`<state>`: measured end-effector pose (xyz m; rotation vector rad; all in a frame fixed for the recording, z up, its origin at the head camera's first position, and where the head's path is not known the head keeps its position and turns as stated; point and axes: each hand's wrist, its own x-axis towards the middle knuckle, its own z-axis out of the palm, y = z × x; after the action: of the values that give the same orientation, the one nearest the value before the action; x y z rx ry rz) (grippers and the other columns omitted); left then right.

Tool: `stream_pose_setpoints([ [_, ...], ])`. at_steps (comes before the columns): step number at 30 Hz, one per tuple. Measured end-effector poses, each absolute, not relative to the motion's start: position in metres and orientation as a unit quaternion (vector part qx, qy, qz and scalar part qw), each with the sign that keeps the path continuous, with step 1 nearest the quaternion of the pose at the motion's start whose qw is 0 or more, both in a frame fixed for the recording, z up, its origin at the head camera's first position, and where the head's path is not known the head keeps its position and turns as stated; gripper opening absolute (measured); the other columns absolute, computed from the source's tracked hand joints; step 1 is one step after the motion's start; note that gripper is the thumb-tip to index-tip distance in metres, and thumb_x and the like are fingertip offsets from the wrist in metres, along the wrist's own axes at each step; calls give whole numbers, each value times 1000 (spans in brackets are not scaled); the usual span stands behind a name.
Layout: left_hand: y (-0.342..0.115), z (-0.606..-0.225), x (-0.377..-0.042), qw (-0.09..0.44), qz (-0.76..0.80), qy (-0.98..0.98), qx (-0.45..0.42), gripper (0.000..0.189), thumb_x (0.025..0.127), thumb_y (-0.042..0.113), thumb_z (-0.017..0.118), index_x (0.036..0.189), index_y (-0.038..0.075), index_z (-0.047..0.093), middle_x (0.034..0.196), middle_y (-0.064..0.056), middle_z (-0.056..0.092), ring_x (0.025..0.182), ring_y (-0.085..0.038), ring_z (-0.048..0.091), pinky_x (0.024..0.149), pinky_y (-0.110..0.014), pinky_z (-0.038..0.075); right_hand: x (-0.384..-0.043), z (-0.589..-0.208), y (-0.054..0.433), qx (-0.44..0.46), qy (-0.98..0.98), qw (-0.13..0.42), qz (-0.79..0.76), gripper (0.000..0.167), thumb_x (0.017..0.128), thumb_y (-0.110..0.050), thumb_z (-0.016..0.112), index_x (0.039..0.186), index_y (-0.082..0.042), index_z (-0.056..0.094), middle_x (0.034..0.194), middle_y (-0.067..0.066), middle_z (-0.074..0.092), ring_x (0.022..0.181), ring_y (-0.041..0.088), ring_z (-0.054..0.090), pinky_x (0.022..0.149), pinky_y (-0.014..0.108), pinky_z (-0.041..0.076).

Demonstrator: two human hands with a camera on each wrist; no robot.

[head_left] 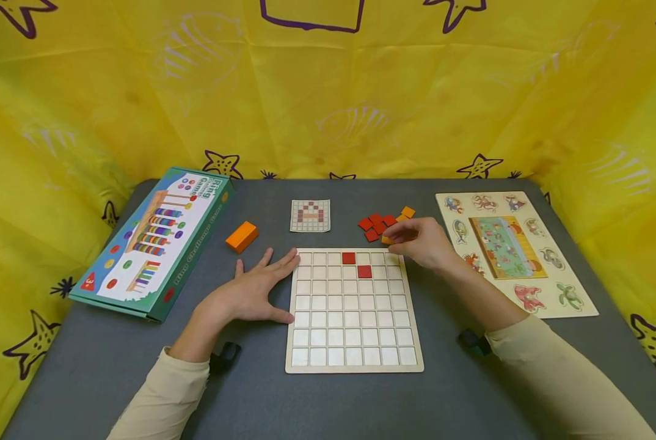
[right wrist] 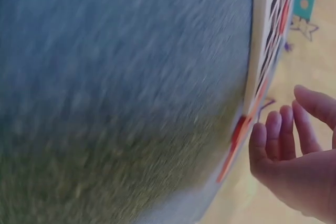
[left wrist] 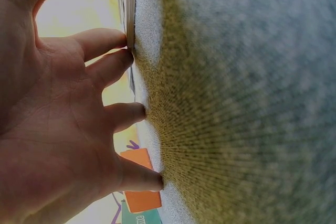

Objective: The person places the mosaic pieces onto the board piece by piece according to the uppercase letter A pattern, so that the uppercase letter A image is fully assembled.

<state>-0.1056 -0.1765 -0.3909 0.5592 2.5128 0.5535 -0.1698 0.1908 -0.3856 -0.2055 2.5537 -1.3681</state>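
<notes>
A pale wooden grid board (head_left: 333, 337) lies in front of me, with a red tile (head_left: 349, 258) in its top row and another red tile (head_left: 364, 271) in the second row. My left hand (head_left: 253, 293) is spread beside it, thumb and index fingertip at its left edge. The left wrist view shows these fingers (left wrist: 113, 69) straight. Loose red tiles (head_left: 379, 227) are heaped behind the board. Over their near side reaches my right hand (head_left: 424, 243), fingertips right by an orange tile (head_left: 386, 240). In the right wrist view its fingers (right wrist: 286, 135) are loosely bent, with no tile visible between them.
A small pattern card (head_left: 310, 216) lies behind the board, and an orange block (head_left: 242, 237) to its left. More orange tiles (head_left: 407, 212) lie beyond the red ones. A green game box (head_left: 157, 244) stands far left; a sea-animal puzzle board (head_left: 495, 293) lies right, near my right forearm.
</notes>
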Motion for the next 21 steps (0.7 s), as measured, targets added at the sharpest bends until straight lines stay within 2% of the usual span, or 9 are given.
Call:
stream_pose_setpoints([
  [5, -177, -390, -105, 249, 203, 924, 207, 115, 81, 52, 87, 169, 26, 16, 177, 4, 7, 161, -45, -2, 107, -88, -10, -177, -387, 200, -52, 873, 108, -472, 28, 89, -1, 78, 117, 0, 76, 114, 21, 75, 96, 26, 68, 75, 22, 56],
  [12, -176, -390, -106, 250, 201, 925, 206, 115, 81, 52, 86, 169, 26, 17, 177, 4, 8, 161, -45, -2, 108, -88, -10, -184, -388, 210, -42, 885, 115, -448, 32, 88, 2, 77, 119, 1, 74, 118, 22, 73, 103, 29, 65, 78, 20, 53],
  [21, -175, -390, -105, 248, 201, 926, 202, 115, 81, 51, 87, 169, 27, 17, 177, 5, 8, 161, -45, -1, 108, -87, -10, -190, -397, 215, -58, 898, 116, -420, 37, 81, 5, 80, 117, 1, 75, 110, 21, 72, 99, 30, 64, 77, 22, 52],
])
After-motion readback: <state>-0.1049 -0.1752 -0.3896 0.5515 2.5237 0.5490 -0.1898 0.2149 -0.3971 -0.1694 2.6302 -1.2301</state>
